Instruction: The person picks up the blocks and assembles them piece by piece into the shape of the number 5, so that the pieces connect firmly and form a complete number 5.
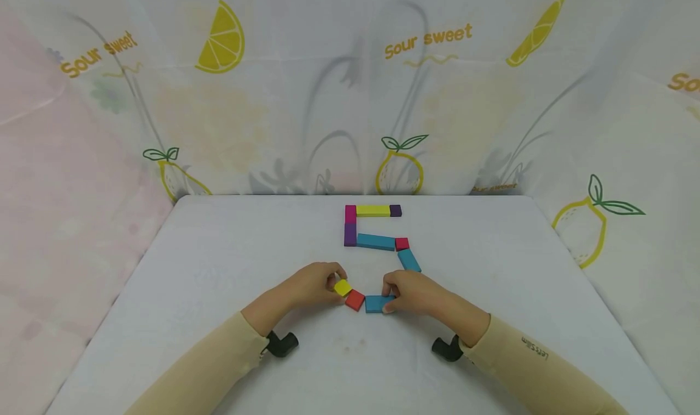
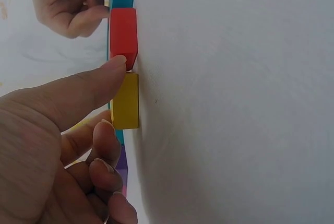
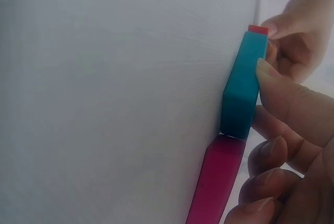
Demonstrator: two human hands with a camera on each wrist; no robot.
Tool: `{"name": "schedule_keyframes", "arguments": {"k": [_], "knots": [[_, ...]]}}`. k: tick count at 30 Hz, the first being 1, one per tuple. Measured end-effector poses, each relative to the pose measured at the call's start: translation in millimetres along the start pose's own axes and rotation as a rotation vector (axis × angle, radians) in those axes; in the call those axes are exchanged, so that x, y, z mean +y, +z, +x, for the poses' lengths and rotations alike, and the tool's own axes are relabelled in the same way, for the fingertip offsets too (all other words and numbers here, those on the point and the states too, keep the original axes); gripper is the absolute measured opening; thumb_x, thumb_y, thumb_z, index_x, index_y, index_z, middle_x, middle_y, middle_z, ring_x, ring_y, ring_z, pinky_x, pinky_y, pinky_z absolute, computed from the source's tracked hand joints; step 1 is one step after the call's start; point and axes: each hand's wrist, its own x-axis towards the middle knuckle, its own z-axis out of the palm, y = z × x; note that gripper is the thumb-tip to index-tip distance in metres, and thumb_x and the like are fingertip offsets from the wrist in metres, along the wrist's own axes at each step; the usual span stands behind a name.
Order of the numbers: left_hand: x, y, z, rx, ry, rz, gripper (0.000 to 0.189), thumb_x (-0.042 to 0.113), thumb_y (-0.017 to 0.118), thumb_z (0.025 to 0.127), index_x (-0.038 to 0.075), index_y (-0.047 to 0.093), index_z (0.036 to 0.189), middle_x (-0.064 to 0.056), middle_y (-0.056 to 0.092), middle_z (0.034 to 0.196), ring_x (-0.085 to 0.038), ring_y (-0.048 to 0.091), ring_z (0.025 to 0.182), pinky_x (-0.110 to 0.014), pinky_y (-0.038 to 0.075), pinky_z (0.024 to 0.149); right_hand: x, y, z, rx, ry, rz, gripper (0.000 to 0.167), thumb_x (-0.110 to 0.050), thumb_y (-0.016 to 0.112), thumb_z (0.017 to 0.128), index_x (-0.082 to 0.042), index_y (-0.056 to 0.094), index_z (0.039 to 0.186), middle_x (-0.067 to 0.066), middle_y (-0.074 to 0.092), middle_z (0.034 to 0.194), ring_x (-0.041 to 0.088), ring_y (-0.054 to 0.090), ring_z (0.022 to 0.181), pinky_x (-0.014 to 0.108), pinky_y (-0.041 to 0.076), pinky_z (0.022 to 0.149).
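- You work at a white cloth-covered table (image 1: 219, 269), with a pale curtain printed with yellow lemons (image 1: 350, 87) hanging behind and to both sides of it.
- Only your head view shows the whole figure of flat coloured wooden blocks: a long yellow bar (image 1: 373, 210) at the far end between a pink square (image 1: 350, 212) and a dark purple square (image 1: 395, 210), a purple block (image 1: 350, 234) below the pink one, a long teal bar (image 1: 375, 241) running right from it to a small red square (image 1: 401, 243), then a slanted teal block (image 1: 409, 260) coming toward you.
- Your right hand (image 1: 412, 293) has its fingers curled round the nearer teal rectangular block (image 1: 376, 304), which lies flat on the table; your right wrist view shows the thumb (image 3: 292, 98) pressed on its top face and a finger at its far end.
- Your left hand (image 1: 314, 284) pinches the small yellow square block (image 1: 343, 287); your left wrist view shows the thumb tip (image 2: 112, 67) reaching the seam where it meets the red one.
- The small red square block (image 1: 355, 299) sits between those two, touching both, so the three form the nearest row.
- Your wrist views show the blocks edge-on, which the head view does not; a magenta piece (image 3: 219, 182) appears in the right wrist view, but which block it is cannot be told.
- Black wrist mounts (image 1: 281, 343) sit at the cuffs of your beige sleeves (image 1: 208, 372).
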Motion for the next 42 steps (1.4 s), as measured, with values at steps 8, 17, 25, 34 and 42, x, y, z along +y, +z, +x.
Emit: {"name": "schedule_keyframes", "arguments": {"k": [8, 17, 25, 34, 42], "knots": [[-0.3, 0.5, -0.5, 0.003, 0.002, -0.004, 0.041, 0.025, 0.084, 0.082, 0.014, 0.066, 0.117, -0.001, 0.055, 0.078, -0.016, 0.052, 0.077, -0.030, 0.046, 0.066, 2.3, 1.6, 1.5, 0.004, -0.008, -0.003, 0.020, -0.019, 0.084, 0.082, -0.016, 0.066, 0.090, -0.001, 0.053, 0.072, 0.013, 0.051, 0.071, 0.027, 0.042, 0.063], [-1.5, 1.9, -0.6, 0.000, 0.005, -0.003, 0.040, 0.025, 0.084, 0.082, 0.014, 0.066, 0.116, 0.000, 0.054, 0.078, -0.015, 0.052, 0.077, -0.029, 0.045, 0.066, 4.9, 3.7, 4.0, 0.006, -0.001, 0.002, 0.021, -0.020, 0.085, 0.081, -0.016, 0.066, 0.091, -0.001, 0.054, 0.073, 0.014, 0.052, 0.073, 0.028, 0.044, 0.064], [1.4, 1.0, -2.3, -0.005, -0.009, -0.003, 0.045, 0.024, 0.084, 0.082, 0.015, 0.065, 0.121, -0.001, 0.054, 0.079, -0.016, 0.052, 0.077, -0.029, 0.045, 0.066, 4.7, 3.7, 3.9, 0.004, -0.004, -0.006, 0.021, -0.021, 0.084, 0.081, -0.016, 0.066, 0.090, -0.001, 0.054, 0.073, 0.014, 0.052, 0.072, 0.029, 0.044, 0.064], [6.3, 1.8, 0.1, -0.035, 0.034, 0.010, 0.045, 0.028, 0.086, 0.080, 0.018, 0.068, 0.119, 0.000, 0.055, 0.078, -0.015, 0.052, 0.078, -0.029, 0.044, 0.066, 1.0, 1.9, 3.2, 0.004, 0.015, -0.009, 0.020, -0.021, 0.084, 0.082, -0.017, 0.066, 0.090, -0.001, 0.054, 0.073, 0.015, 0.051, 0.072, 0.028, 0.043, 0.063], [10.2, 4.6, 0.8, -0.050, 0.065, 0.015, 0.040, 0.027, 0.086, 0.079, 0.018, 0.071, 0.115, 0.001, 0.054, 0.077, -0.015, 0.052, 0.077, -0.028, 0.042, 0.063, 1.3, 1.3, 3.0, 0.003, 0.004, -0.011, 0.020, -0.021, 0.084, 0.082, -0.017, 0.066, 0.090, -0.001, 0.054, 0.073, 0.014, 0.052, 0.073, 0.028, 0.044, 0.063]]}}
